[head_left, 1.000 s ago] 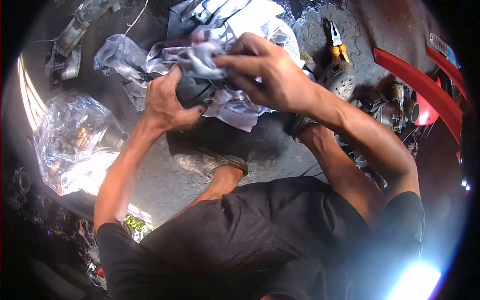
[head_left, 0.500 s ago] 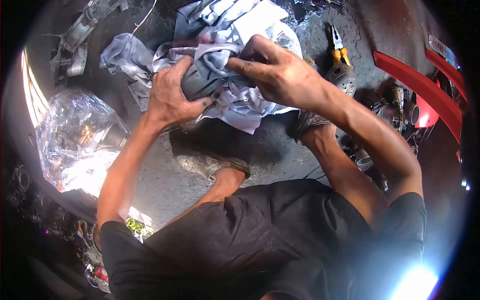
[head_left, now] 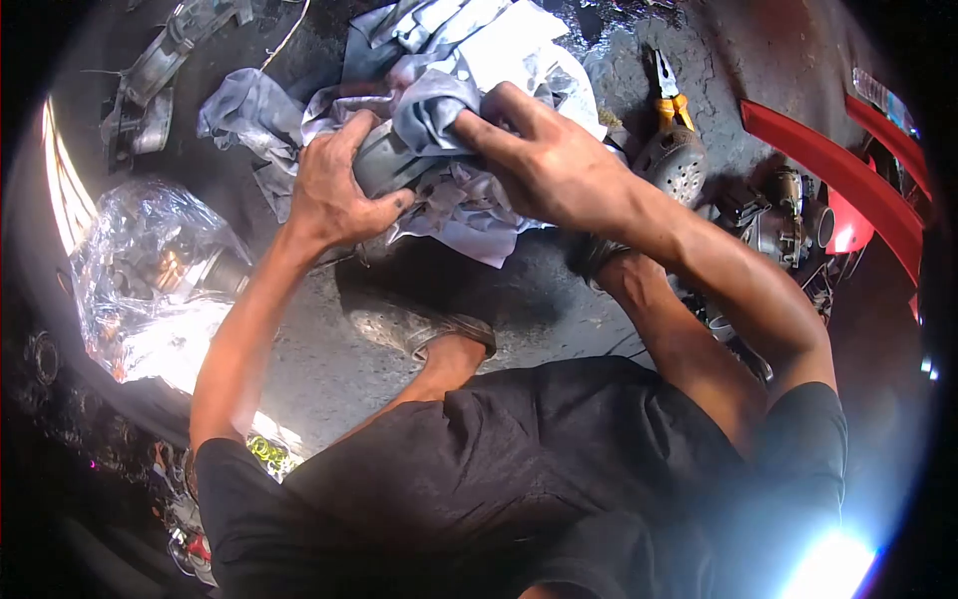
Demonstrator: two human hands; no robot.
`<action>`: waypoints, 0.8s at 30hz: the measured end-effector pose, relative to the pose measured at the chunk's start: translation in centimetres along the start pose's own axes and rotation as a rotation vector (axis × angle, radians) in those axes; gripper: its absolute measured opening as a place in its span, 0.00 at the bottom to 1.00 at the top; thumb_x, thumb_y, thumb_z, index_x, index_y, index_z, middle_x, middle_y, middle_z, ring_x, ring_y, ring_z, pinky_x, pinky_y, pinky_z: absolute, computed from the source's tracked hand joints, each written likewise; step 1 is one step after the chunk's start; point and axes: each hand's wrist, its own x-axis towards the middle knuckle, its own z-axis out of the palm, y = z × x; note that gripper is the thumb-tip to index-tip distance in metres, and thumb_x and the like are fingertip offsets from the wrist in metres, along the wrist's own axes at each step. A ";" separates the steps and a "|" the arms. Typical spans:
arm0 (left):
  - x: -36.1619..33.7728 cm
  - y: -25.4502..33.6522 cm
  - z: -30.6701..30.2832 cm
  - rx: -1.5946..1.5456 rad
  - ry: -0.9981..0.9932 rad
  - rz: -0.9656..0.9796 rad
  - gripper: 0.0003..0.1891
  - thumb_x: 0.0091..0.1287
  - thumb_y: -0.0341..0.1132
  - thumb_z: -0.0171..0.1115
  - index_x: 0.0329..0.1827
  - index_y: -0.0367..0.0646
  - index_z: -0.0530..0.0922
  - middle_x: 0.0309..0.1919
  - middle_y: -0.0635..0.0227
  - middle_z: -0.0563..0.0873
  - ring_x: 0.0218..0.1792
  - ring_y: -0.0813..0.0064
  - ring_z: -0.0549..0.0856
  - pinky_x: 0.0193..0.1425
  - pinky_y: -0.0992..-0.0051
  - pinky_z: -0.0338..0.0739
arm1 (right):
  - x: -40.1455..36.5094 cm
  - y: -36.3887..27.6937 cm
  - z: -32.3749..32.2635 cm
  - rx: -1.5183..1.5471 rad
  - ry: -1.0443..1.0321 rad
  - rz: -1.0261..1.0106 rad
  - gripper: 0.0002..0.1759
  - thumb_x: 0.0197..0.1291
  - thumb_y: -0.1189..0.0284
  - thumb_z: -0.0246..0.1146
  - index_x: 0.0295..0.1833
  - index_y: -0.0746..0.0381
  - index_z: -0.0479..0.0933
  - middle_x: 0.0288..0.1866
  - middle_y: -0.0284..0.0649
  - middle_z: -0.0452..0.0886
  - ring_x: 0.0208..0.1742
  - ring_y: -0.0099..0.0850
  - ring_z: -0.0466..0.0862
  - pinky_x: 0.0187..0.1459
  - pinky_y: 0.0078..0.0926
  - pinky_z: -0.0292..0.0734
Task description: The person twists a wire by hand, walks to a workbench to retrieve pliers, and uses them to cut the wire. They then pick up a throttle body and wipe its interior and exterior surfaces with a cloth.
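Note:
My left hand (head_left: 337,190) is wrapped round a grey, rounded metal part (head_left: 384,168), its thumb along the near side. With bent fingers, my right hand (head_left: 549,165) grips a bunched grey rag (head_left: 435,112) and presses it on the part's upper right side. The rag and my fingers hide much of the part, so its exact kind does not show. Behind and beneath both hands lies a heap of white and grey cloths (head_left: 524,50), some stained dark.
Yellow-handled pliers (head_left: 673,98) lie right of the cloths. Clear plastic sheeting (head_left: 165,275) with metal parts sits at left. Red metal bars (head_left: 828,150) and several machine parts (head_left: 783,225) are at right. A bracket-like metal piece (head_left: 158,75) lies upper left. My shoes (head_left: 399,327) flank the floor below.
The rag in my right hand has shifted and bunched upward on the metal part, leaving more of its grey surface showing. My left hand has stayed almost in place.

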 end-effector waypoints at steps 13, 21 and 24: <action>-0.4 -0.5 0.6 0.006 -0.010 -0.073 0.37 0.40 0.44 0.74 0.56 0.35 0.76 0.44 0.49 0.86 0.47 0.48 0.84 0.56 0.58 0.76 | 1.7 4.2 -2.6 1.251 0.319 0.767 0.14 0.71 0.71 0.59 0.54 0.70 0.81 0.47 0.42 0.87 0.42 0.27 0.89 0.52 0.25 0.86; -0.1 -0.7 0.3 -0.033 -0.042 -0.071 0.42 0.41 0.45 0.77 0.62 0.34 0.75 0.51 0.46 0.85 0.52 0.46 0.84 0.61 0.57 0.76 | 5.5 2.4 -1.8 -0.017 0.014 -0.171 0.19 0.57 0.71 0.69 0.53 0.66 0.82 0.41 0.50 0.85 0.44 0.49 0.86 0.47 0.38 0.83; 0.1 0.1 -0.3 0.002 -0.075 -0.058 0.42 0.41 0.45 0.78 0.62 0.36 0.75 0.50 0.48 0.86 0.51 0.46 0.85 0.60 0.57 0.77 | 8.4 0.8 -4.3 -0.225 -0.452 -0.136 0.17 0.60 0.70 0.68 0.54 0.65 0.83 0.44 0.51 0.85 0.46 0.46 0.86 0.48 0.43 0.80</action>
